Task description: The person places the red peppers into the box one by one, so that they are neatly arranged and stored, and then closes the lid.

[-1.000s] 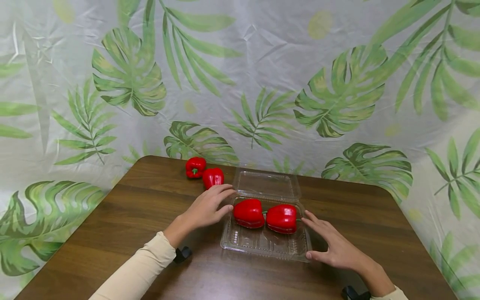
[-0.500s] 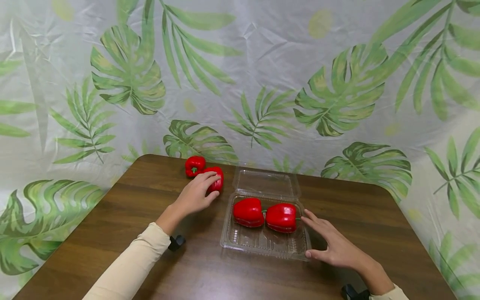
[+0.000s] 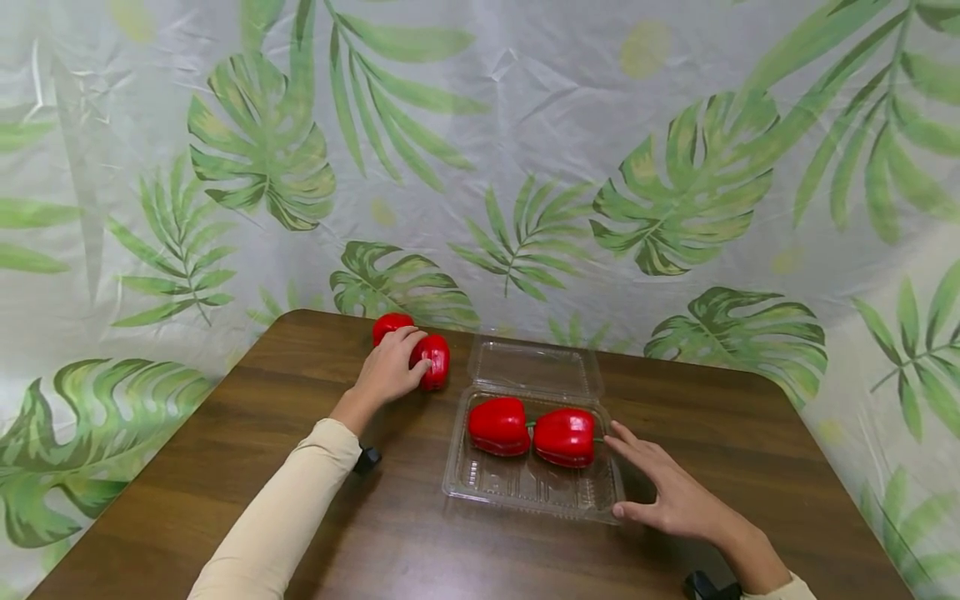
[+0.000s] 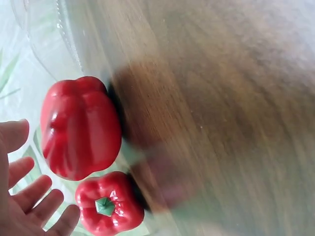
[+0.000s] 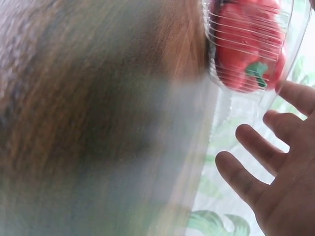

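Note:
In the head view my left hand (image 3: 386, 367) is over a red bell pepper (image 3: 437, 360) near the table's back edge, fingers arched above it. The left wrist view shows those fingers spread and apart from that pepper (image 4: 81, 129); a second pepper (image 4: 110, 204) with a green stem stands close beside it. Two more red bell peppers, a left one (image 3: 498, 427) and a right one (image 3: 564, 437), lie in a row inside a clear plastic clamshell container (image 3: 525, 493). My right hand (image 3: 667, 492) rests at the container's right side, fingers spread, thumb by the near corner.
The container's hinged lid (image 3: 536, 367) lies folded back toward the rear edge. Beneath everything is a brown wooden table (image 3: 247, 433), and behind it hangs a leaf-printed cloth (image 3: 525, 125).
My left hand has left the container's left side and moved left and back to the loose peppers, covering part of them. The right hand keeps its place.

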Demonstrator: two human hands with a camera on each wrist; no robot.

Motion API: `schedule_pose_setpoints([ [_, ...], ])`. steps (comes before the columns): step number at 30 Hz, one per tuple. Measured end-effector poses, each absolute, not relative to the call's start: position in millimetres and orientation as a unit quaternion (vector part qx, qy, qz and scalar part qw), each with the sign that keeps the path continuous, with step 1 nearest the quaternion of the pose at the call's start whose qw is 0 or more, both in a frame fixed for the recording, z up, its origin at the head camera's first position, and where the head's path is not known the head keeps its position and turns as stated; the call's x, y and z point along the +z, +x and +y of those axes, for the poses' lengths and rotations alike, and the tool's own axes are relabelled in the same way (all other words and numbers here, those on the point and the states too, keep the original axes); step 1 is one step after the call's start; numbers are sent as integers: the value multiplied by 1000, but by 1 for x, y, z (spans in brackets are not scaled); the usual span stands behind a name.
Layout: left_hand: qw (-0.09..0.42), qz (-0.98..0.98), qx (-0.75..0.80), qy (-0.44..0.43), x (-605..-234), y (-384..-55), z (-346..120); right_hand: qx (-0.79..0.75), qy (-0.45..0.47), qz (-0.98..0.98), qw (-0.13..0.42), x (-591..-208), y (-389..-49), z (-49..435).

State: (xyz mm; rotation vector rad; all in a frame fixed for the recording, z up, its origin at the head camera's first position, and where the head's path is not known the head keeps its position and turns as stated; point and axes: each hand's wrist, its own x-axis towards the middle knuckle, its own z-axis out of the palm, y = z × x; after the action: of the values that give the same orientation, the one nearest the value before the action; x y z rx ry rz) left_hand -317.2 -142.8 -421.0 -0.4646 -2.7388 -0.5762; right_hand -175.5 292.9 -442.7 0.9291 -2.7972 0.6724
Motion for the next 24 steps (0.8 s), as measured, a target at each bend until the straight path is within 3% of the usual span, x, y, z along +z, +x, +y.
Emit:
schedule_pose_setpoints([
  [10,132,-973,-152,-111,-423,-322,-131,231,313,-920,43,-437,-175,292],
  [24,106,-973,-147,-140,-429,-319,-130,236,309,-921,29,-437,-178,293],
])
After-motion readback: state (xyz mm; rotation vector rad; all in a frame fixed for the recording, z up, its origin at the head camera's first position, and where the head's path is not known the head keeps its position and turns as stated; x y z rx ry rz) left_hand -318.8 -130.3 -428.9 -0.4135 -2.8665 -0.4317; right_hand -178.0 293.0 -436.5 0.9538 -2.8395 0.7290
